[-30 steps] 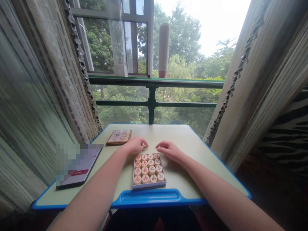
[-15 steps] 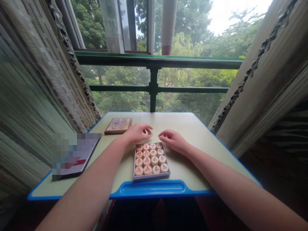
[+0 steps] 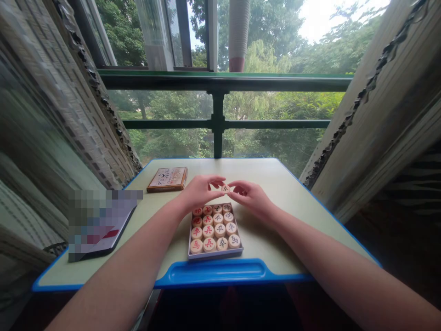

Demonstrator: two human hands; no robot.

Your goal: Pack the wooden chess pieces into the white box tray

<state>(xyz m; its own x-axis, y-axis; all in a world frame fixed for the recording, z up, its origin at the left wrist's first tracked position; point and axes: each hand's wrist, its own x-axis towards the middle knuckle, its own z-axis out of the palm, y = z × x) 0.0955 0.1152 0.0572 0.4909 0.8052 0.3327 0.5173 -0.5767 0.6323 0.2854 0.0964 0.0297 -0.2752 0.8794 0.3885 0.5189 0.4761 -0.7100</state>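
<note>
A round wooden Chinese chess piece with a dark character is held up between both hands, beyond the box. My left hand pinches it from the left with its fingertips. From the right, my right hand grips the same piece between thumb and fingers. Just below the hands, a shallow open box sits on the table, filled with rows of Chinese chess pieces. Red characters mark the pieces on its left side, dark ones those on its right.
The pale table has a blue edge and a blue pen groove at the front. A decorated box lid lies at back left. A dark-edged, partly blurred flat object lies at left. Curtains, a green railing and windows surround the table.
My left hand has brought the chess piece a little to the right, with its marked face now showing. My right hand has closed on it too. The view has shifted slightly.
</note>
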